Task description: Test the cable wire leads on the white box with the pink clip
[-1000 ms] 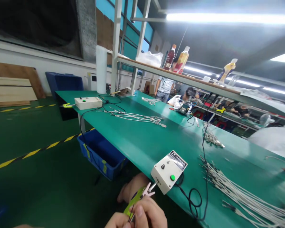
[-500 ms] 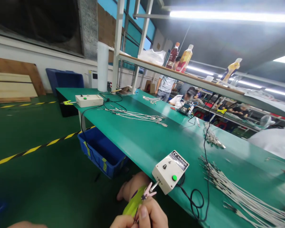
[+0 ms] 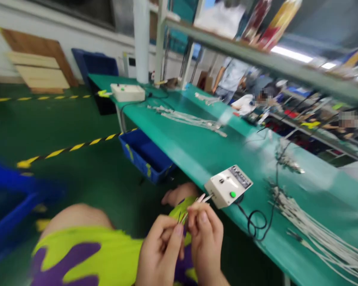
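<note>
Both my hands are together above my lap, below a white box with a green button (image 3: 229,186) at the table's near edge. My left hand (image 3: 164,248) pinches thin dark wire ends between thumb and fingers. Beside it, my right hand (image 3: 205,234) is closed near a pale pink clip (image 3: 200,198) that sticks out from the box on a metal piece. Whether its fingers hold the clip or a wire is blurred.
On the green table (image 3: 193,147) lie bundles of white cables (image 3: 313,230), a black coiled cord (image 3: 256,224) and a second white box (image 3: 127,92). A blue bin (image 3: 149,155) stands below. A shelf (image 3: 241,51) crosses above. People are at work behind.
The view has tilted down and to the left, showing my lap and more of both hands. My hands now sit apart enough to show separately, fingers still closed near the clip.
</note>
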`<state>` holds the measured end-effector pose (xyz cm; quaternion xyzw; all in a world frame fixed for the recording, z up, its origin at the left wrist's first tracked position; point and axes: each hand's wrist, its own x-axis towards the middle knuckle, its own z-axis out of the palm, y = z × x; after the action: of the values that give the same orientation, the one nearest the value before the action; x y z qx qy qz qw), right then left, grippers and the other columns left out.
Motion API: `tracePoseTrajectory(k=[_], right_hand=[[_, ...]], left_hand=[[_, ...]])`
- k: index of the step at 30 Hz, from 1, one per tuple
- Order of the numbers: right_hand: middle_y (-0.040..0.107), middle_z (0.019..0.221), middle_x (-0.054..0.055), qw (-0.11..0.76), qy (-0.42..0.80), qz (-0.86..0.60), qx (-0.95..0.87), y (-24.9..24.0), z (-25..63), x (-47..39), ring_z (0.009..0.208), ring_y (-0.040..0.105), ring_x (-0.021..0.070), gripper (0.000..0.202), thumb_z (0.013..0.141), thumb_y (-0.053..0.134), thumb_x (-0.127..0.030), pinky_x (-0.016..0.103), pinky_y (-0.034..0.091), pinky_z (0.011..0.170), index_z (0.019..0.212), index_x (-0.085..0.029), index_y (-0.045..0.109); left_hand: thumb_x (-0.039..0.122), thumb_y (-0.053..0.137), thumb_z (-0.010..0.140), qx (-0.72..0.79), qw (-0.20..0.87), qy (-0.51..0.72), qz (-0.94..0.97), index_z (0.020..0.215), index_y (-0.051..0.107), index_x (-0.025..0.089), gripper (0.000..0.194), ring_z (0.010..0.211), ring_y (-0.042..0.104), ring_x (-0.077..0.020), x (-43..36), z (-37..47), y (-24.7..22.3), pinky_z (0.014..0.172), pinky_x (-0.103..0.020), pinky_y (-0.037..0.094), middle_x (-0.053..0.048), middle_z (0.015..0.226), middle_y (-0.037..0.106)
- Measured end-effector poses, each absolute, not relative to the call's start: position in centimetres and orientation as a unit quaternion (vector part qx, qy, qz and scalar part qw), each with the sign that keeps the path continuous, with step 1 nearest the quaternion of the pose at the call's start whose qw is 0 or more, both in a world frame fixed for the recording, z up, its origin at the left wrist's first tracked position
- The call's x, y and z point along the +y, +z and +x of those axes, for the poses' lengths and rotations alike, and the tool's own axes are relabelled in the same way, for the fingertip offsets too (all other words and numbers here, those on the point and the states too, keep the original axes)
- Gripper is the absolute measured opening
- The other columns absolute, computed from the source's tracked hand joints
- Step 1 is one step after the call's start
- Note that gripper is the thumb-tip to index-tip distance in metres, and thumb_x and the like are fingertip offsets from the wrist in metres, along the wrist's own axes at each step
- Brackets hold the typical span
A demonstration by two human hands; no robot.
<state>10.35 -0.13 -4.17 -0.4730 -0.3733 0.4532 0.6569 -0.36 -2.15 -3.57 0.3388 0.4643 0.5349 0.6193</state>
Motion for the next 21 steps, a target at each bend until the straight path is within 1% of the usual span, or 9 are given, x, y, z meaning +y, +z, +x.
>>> tracePoseTrajectory(k=[3, 5, 10, 14, 17, 19, 21], right_hand=[[0.062, 0.081, 0.0, 0.61, 0.48, -0.485, -0.403, -3.5, 10.9, -0.6, 0.064, 0.053, 0.0101, 0.014, 0.096, 0.077, -0.034, 0.023, 0.046, 0.059, 0.096, -0.02, 0.075], [0.065, 0.083, 0.001, 0.603, 0.485, -0.491, -0.4, -3.3, 10.9, -0.8, 0.063, 0.055, 0.0101, 0.009, 0.094, 0.079, -0.029, 0.023, 0.046, 0.056, 0.093, -0.021, 0.075], [0.062, 0.079, 0.0, 0.622, 0.489, -0.477, -0.383, -3.0, 10.4, -0.6, 0.061, 0.053, 0.0099, 0.006, 0.092, 0.08, -0.026, 0.021, 0.042, 0.05, 0.091, -0.022, 0.075], [0.064, 0.079, 0.0, 0.621, 0.476, -0.489, -0.385, -3.6, 10.6, -0.2, 0.064, 0.055, 0.0114, 0.006, 0.092, 0.08, -0.025, 0.023, 0.045, 0.056, 0.092, -0.023, 0.075], [0.063, 0.079, 0.0, 0.62, 0.474, -0.49, -0.388, -4.0, 10.9, 0.1, 0.067, 0.055, 0.0116, 0.006, 0.091, 0.081, -0.024, 0.024, 0.044, 0.06, 0.092, -0.023, 0.074], [0.063, 0.08, 0.0, 0.626, 0.473, -0.478, -0.395, -4.0, 10.9, 0.3, 0.07, 0.056, 0.0123, 0.006, 0.09, 0.08, -0.022, 0.025, 0.046, 0.063, 0.089, -0.023, 0.074], [0.065, 0.08, 0.0, 0.632, 0.475, -0.463, -0.4, -3.9, 10.9, 0.4, 0.074, 0.059, 0.0134, 0.007, 0.089, 0.08, -0.02, 0.025, 0.049, 0.067, 0.087, -0.023, 0.075]], left_hand=[[0.054, 0.068, 0.102, 0.434, 0.627, 0.533, 0.366, 0.089, 0.06, 0.02, 0.037, 0.058, 0.054, -0.0114, -1.9, -0.6, -2.5, 0.055, -0.019, 0.043, 0.003, 0.064, 0.056], [0.048, 0.065, 0.105, 0.43, 0.633, 0.531, 0.363, 0.092, 0.058, 0.02, 0.032, 0.06, 0.056, -0.0116, -1.8, -0.7, -2.8, 0.057, -0.02, 0.044, 0.003, 0.066, 0.058], [0.041, 0.064, 0.107, 0.418, 0.639, 0.539, 0.356, 0.096, 0.056, 0.02, 0.024, 0.063, 0.058, -0.0118, -2.0, -0.8, -3.3, 0.061, -0.022, 0.046, 0.002, 0.069, 0.062], [0.038, 0.063, 0.108, 0.393, 0.649, 0.557, 0.338, 0.098, 0.055, 0.021, 0.021, 0.063, 0.059, -0.0119, -1.7, -0.8, -3.2, 0.063, -0.022, 0.048, 0.003, 0.069, 0.062], [0.039, 0.061, 0.109, 0.393, 0.648, 0.565, 0.326, 0.101, 0.057, 0.022, 0.019, 0.061, 0.055, -0.011, -1.4, -0.8, -3.4, 0.061, -0.021, 0.046, 0.005, 0.067, 0.058], [0.038, 0.066, 0.106, 0.414, 0.635, 0.563, 0.328, 0.103, 0.061, 0.022, 0.017, 0.065, 0.054, -0.0104, -1.3, -0.8, -3.6, 0.061, -0.02, 0.046, 0.004, 0.074, 0.06], [0.035, 0.072, 0.103, 0.43, 0.628, 0.555, 0.337, 0.105, 0.066, 0.021, 0.015, 0.074, 0.059, -0.0109, -1.2, -0.8, -3.7, 0.066, -0.019, 0.05, 0.001, 0.088, 0.065]])
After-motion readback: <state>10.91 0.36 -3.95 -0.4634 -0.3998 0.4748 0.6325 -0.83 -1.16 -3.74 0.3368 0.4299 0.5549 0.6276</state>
